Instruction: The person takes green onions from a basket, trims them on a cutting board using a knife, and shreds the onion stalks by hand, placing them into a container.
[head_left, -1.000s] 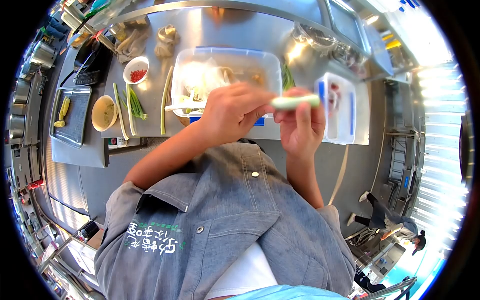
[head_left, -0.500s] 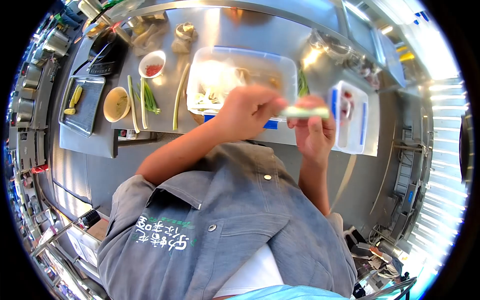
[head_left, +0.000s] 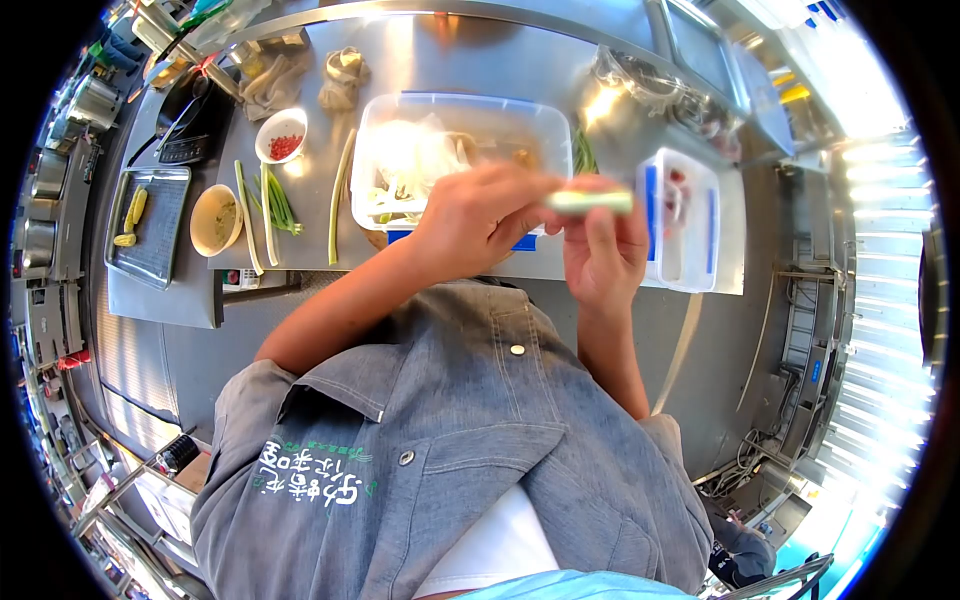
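Note:
Above the front edge of the steel table, my right hand [head_left: 606, 250] is closed round a short, pale green-and-white leek piece [head_left: 592, 203], with the thumb laid along it. My left hand [head_left: 470, 215] has its fingers bent together at the left end of the same piece; motion blur smears those fingertips. Behind my left hand stands a clear plastic box [head_left: 362, 165] with pale, stringy shreds inside. Long leek stalks [head_left: 340, 195] and green scallion leaves [head_left: 283, 205] lie to the left of the box.
Leftward are a white bowl [head_left: 300, 122] of chopped red pieces, a cream bowl [head_left: 232, 240] and a tray [head_left: 180, 215] with corn cobs. A blue-edged plastic box [head_left: 700, 272] stands right of my hands. Crumpled cloths [head_left: 345, 78] and plastic film [head_left: 640, 80] lie farther back.
The whole view has shifted slightly left. Both hands keep hold of the leek piece, which now looks greener along its lower side.

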